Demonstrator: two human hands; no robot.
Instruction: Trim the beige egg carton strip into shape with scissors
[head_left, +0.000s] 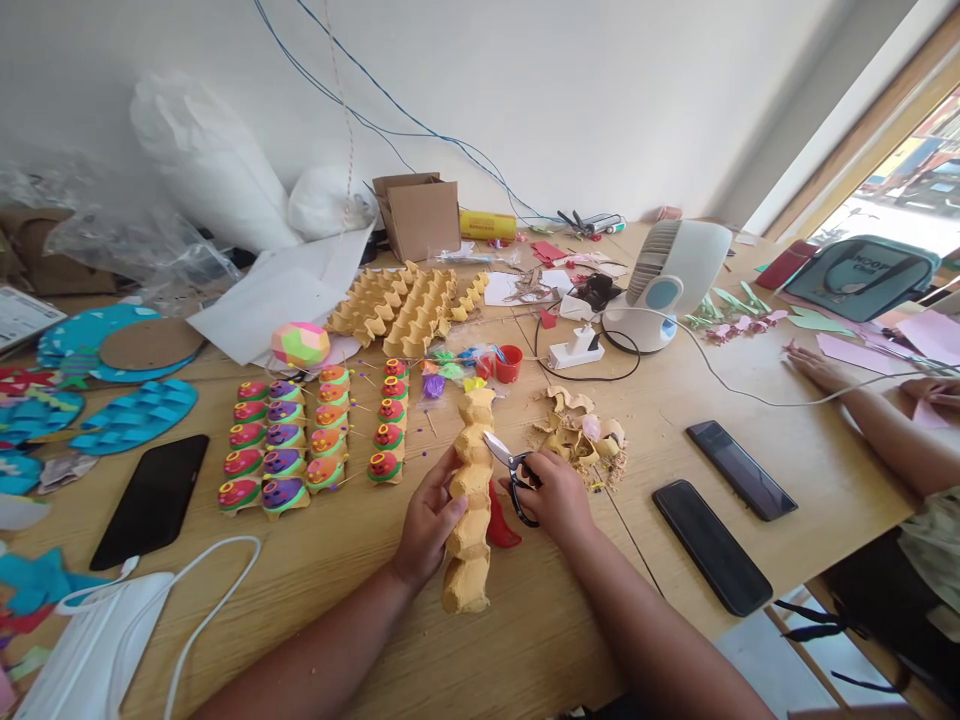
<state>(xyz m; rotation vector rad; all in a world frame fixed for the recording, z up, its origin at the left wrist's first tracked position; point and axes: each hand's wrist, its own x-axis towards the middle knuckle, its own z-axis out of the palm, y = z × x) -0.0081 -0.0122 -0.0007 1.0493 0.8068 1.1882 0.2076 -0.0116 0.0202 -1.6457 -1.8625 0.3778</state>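
My left hand point(429, 520) is closed round a long yellow strip of egg carton point(471, 500), held upright over the wooden table point(360, 570). My right hand point(553, 495) grips a pair of scissors point(511, 472) with a red and black handle. The blades are open against the strip's right side, about a third of the way down. A pile of yellow cardboard scraps point(581, 432) lies just right of the scissors.
Rows of painted egg-carton cups point(315, 440) sit left of my hands, and a stack of egg trays point(401, 310) behind them. Three black phones point(152, 498) point(711, 546) point(741, 483) lie flat. A white fan point(667, 280) stands at the back right. Another person's arm point(870, 410) rests at the right edge.
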